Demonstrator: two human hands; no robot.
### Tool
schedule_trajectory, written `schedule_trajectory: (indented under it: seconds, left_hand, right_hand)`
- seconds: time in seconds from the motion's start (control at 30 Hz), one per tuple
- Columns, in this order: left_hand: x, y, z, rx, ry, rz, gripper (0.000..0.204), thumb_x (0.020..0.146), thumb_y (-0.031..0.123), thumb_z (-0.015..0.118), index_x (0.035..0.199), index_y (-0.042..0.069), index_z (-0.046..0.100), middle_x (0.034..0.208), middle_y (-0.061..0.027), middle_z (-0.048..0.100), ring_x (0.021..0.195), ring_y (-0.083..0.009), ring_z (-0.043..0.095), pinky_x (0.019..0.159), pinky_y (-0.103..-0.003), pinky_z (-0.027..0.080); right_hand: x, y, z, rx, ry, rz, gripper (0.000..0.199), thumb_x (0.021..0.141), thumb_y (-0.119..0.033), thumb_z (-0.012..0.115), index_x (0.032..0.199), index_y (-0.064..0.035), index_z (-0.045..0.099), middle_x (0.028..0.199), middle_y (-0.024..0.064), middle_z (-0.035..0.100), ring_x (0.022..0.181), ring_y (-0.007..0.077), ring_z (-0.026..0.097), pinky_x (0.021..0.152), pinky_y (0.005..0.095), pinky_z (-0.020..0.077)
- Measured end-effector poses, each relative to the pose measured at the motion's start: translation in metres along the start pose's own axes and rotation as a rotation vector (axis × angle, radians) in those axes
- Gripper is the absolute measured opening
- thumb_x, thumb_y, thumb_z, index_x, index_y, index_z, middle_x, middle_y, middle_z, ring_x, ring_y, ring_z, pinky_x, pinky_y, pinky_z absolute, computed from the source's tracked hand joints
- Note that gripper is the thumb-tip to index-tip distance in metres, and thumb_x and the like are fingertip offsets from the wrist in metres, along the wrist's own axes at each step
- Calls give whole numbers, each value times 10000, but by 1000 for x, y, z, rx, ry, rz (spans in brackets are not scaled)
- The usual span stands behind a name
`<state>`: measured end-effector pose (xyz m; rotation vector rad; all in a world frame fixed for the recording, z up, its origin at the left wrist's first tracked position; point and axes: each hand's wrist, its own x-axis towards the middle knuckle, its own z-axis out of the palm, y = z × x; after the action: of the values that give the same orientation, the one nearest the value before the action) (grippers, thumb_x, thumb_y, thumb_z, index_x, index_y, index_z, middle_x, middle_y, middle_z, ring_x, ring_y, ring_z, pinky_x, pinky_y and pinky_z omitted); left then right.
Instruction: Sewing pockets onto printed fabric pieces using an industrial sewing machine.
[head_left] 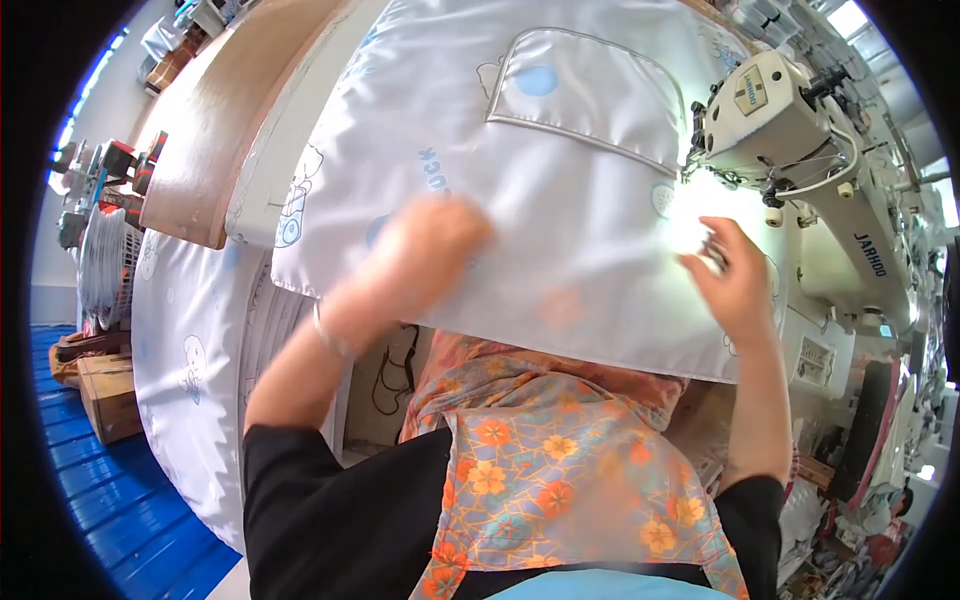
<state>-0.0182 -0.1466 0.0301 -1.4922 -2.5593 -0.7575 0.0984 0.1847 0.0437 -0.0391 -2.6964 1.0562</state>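
Note:
A large white satiny fabric piece point(560, 220) with pale blue prints spreads across the work table under both hands. On its far part sits a rounded pocket panel point(590, 95) edged in grey piping. My left hand point(430, 245) is over the middle-left of the fabric, smeared by motion, so its fingers cannot be read. My right hand point(738, 285) is near the lit needle area, its thumb and fingers closed round a small dark metal tool point(714, 253), mostly hidden by the fingers. Just beyond it stands a white sewing machine point(760, 110), its lamp glaring on the cloth.
More printed white fabric point(190, 370) hangs off the left side by a curved wooden board point(225, 110). A wooden box point(108, 397) rests on the blue floor point(130, 490). A floral apron point(570, 480) covers my lap at the table edge. Assorted items crowd the right side.

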Motion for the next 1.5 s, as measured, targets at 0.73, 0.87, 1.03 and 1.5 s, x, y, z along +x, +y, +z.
schedule_trajectory:
  seconds: [0.73,0.87,1.03,1.5]
  left_hand:
    - [-98,-33,236,105,112,-391,496,847,323,557,1276,75,559,1281,-197,552,1216,-402,472,1031,-508,361]
    - [-105,-37,241,139,110,-424,482,837,315,574,1259,82,573,1289,-197,545,1222,-402,469,1023,-505,371]
    - [-106,-34,241,27,180,-474,410,824,279,590,1168,58,618,1191,-201,590,1124,-403,528,962,-503,411]
    - [-88,-25,224,207,251,-239,272,852,190,527,1056,56,648,1040,-174,638,998,-359,582,881,-485,434]
  right_hand:
    - [-152,117,-53,-462,757,331,144,892,-126,609,1001,-39,644,806,147,679,737,306,675,637,364,506]
    - [-153,119,-53,-542,710,385,161,877,-122,613,1020,-59,655,839,131,696,769,286,690,660,359,516]
    - [-154,129,-52,-513,731,378,187,859,-133,631,1032,-67,654,880,137,696,801,301,683,672,377,519]
    - [-147,129,-49,-493,762,302,168,858,-109,628,1009,-48,667,850,149,692,740,308,679,637,382,519]
